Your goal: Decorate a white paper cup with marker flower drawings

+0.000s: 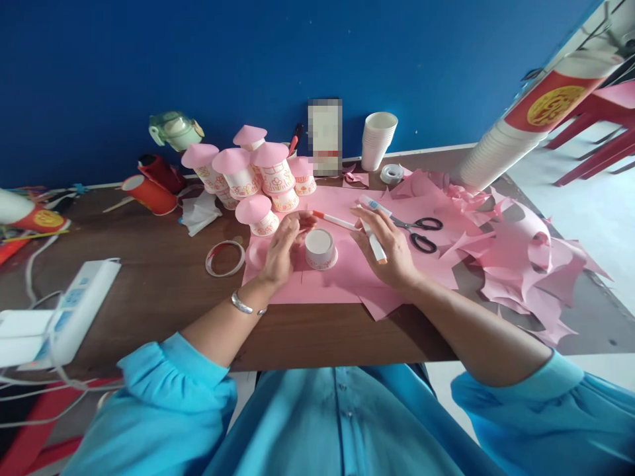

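Note:
A short white paper cup, drawn on near its rim, stands upside down on a sheet of pink paper between my hands. My left hand is beside its left side, fingers loosely curved and apart, holding nothing that I can see. My right hand is closed loosely around a white marker with an orange end, which sits between thumb and fingers. A second, slim marker with an orange-red end reaches from near my left fingertips to my right fingers. Black-handled scissors lie beyond my right hand, beside a glue stick.
Several decorated cups with pink cone roofs stand behind my left hand. Stacked white cups and a tape roll are at the back. Pink scraps cover the right; a tape ring and power strip lie left.

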`<state>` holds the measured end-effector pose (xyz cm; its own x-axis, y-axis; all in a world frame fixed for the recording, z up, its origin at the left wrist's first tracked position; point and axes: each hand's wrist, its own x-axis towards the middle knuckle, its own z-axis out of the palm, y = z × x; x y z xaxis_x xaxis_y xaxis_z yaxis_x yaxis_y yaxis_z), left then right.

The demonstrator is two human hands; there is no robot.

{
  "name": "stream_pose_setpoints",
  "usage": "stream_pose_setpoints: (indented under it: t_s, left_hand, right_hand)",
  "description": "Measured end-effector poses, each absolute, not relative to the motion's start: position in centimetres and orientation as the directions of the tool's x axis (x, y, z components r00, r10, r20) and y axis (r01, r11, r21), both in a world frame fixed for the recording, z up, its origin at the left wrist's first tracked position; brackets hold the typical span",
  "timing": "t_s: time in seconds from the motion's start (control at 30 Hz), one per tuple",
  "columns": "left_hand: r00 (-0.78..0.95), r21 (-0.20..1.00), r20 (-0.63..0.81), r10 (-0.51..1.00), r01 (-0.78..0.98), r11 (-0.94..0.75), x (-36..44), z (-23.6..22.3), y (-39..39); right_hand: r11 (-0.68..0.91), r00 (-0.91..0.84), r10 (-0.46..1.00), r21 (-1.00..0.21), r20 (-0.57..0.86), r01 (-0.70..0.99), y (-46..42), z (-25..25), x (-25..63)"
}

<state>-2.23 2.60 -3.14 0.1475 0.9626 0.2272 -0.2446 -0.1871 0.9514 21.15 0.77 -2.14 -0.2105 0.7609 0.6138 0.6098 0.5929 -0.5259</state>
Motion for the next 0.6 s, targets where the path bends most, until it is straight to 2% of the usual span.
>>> stream_pose_setpoints:
  t_s: [0.07,0.17,0.27,0.33,0.47,0.6]
  left_hand:
    - [0.304,0.965,0.233,0.924,-0.192,-0.18,-2.6,-2.9,2.4]
    - [0.497,0.974,0.204,0.843,-0.016,-0.226,-3.1,-2.5,2.3]
    - [0.54,0.951,0.214,0.814,0.076,-0.3,-3.4,-2.2,2.5]
    - [0.542,0.961,0.185,0.82,0.075,-0.266,-3.5,-2.2,2.7]
    - [0.463,0.999,0.048,0.885,-0.032,-0.037,-3.6,-2.7,2.6]
    - [0.376,0.927,-0.019,0.926,-0.339,0.157,-3.1,-3.4,2.2]
  right_hand:
    - [0.6,-0.199,0.755,-0.535,0.625,0.594,0.7,-1.8,21.3]
    - [0.605,-0.177,0.746,-0.543,0.642,0.582,0.6,-1.6,21.4]
    - [0.615,-0.163,0.733,-0.541,0.66,0.574,0.6,-1.6,21.5]
    - [0.621,-0.162,0.727,-0.538,0.668,0.569,0.7,-1.7,21.5]
    - [0.624,-0.159,0.729,-0.551,0.666,0.554,0.8,-1.7,21.5]
    - [0.618,-0.134,0.737,-0.58,0.662,0.531,0.9,-2.2,21.7]
